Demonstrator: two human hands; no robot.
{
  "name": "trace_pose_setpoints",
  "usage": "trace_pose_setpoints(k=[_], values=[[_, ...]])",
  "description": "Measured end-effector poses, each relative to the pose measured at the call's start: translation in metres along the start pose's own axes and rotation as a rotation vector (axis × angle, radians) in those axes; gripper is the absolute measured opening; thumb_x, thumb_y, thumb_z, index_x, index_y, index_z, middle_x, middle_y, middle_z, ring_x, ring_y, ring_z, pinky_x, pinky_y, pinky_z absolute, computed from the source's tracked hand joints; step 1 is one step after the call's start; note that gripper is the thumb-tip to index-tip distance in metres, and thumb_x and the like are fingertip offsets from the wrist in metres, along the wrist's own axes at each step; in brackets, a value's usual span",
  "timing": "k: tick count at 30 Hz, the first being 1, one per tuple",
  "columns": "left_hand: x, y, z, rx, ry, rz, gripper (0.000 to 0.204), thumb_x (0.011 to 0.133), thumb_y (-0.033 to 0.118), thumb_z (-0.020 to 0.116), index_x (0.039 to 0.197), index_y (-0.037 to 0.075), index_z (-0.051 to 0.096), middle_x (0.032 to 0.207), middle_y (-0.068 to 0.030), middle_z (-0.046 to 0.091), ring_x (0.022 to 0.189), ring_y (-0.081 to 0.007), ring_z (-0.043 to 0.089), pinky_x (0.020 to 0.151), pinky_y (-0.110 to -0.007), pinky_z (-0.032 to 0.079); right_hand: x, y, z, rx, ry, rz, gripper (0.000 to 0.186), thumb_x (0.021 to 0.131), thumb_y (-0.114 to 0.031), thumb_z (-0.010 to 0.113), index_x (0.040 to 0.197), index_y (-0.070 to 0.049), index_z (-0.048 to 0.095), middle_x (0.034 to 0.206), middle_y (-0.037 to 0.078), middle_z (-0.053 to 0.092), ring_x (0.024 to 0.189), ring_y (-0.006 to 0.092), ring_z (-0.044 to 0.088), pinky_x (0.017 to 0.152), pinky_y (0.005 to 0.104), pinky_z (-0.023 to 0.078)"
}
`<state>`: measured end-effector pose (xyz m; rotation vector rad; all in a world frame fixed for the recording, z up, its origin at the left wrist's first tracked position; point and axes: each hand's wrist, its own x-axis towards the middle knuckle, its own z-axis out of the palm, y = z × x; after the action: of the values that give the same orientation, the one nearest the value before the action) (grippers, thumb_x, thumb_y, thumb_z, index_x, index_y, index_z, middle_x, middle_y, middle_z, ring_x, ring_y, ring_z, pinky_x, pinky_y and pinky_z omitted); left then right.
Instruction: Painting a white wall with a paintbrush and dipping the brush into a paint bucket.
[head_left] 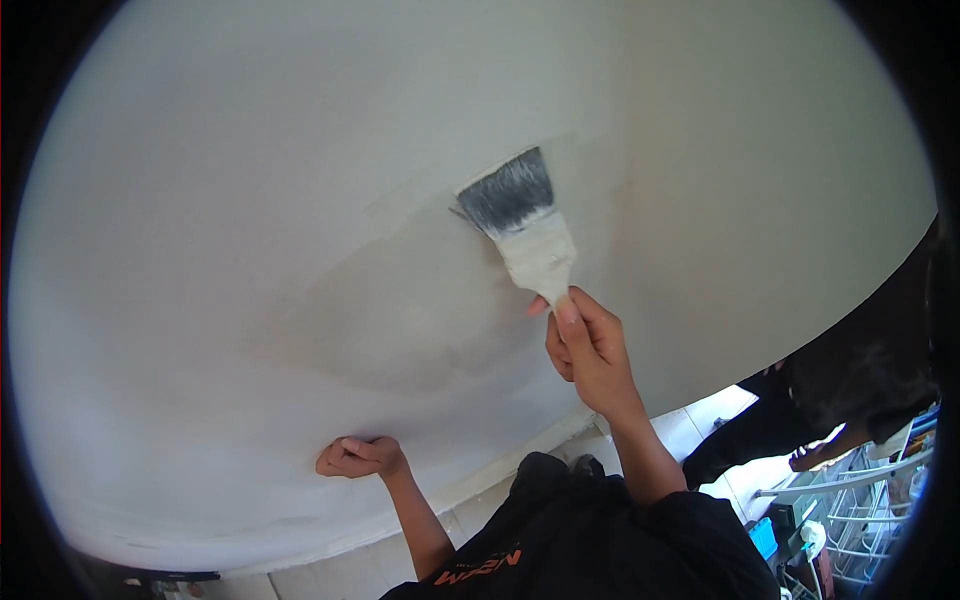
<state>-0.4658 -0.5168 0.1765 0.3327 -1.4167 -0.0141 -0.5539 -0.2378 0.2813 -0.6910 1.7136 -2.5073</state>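
My right hand (590,350) is wrapped round the handle of a wide paintbrush (540,250), thumb lying along it. The brush has dark bristles streaked with white and a white-coated ferrule. Its bristle end points up and lies at the white wall (250,180); whether every bristle touches, I cannot tell. Around and below the brush, a darker, damp-looking patch (420,310) spreads over the wall. Lower and to the left, my left hand (358,457) is curled into a loose fist close to the wall, with nothing showing in it.
On the right the wall surface meets a corner. Another person in dark clothes (860,350) is at the far right, one hand (815,450) hanging low. Below them stands a white wire rack (860,515) with assorted items. Pale floor tiles (685,430) run along the wall's base.
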Motion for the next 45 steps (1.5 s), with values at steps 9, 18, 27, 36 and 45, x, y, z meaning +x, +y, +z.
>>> trace_pose_setpoints(k=[9,18,27,36,45], values=[[-0.001,-0.007,-0.001,-0.003,0.013,0.025,0.024,0.087,0.018,0.041,0.069,0.004,0.037,0.077,-0.008,0.035,0.074,-0.0225,0.035,0.066,-0.033,0.03,-0.038,0.028,-0.021,0.073,0.035,0.211,0.033,0.098,-0.027,0.035,0.103,-0.001,0.054,0.052,-0.005,0.031,0.041,0.0015,0.024,0.038,0.0186,0.02],[0.001,-0.003,0.003,-0.022,0.034,0.001,0.024,0.085,0.017,0.042,0.065,0.005,0.037,0.075,-0.0075,0.035,0.072,-0.0215,0.034,0.066,-0.033,0.029,-0.006,0.004,-0.01,-0.019,0.016,0.103,0.035,0.099,-0.028,0.034,0.108,0.0,0.053,0.053,-0.005,0.03,0.042,0.0015,0.023,0.038,0.0187,0.019],[0.003,-0.003,0.003,-0.015,0.037,0.048,0.023,0.084,0.016,0.042,0.063,0.006,0.036,0.073,-0.0068,0.035,0.071,-0.0213,0.035,0.066,-0.033,0.03,-0.057,0.036,-0.04,-0.477,0.314,-0.121,0.028,0.094,-0.016,0.045,0.115,0.001,0.055,0.062,0.002,0.04,0.054,0.0074,0.035,0.049,0.0211,0.031],[0.006,-0.001,0.001,0.008,0.02,0.098,0.024,0.086,0.017,0.041,0.066,0.005,0.039,0.074,-0.0073,0.037,0.071,-0.0219,0.036,0.067,-0.033,0.03,-0.079,0.05,-0.052,-0.818,0.557,-0.288,0.03,0.083,0.0,0.057,0.113,0.0,0.06,0.071,0.004,0.047,0.053,0.0101,0.037,0.046,0.0222,0.028],[0.001,-0.005,0.001,0.002,0.018,0.107,0.021,0.085,0.015,0.042,0.066,0.006,0.039,0.072,-0.0059,0.039,0.071,-0.0212,0.037,0.067,-0.033,0.029,-0.059,0.059,-0.059,-0.851,0.517,-0.166,0.032,0.082,-0.002,0.061,0.112,-0.013,0.063,0.076,0.004,0.055,0.051,0.0121,0.046,0.047,0.0247,0.038]])
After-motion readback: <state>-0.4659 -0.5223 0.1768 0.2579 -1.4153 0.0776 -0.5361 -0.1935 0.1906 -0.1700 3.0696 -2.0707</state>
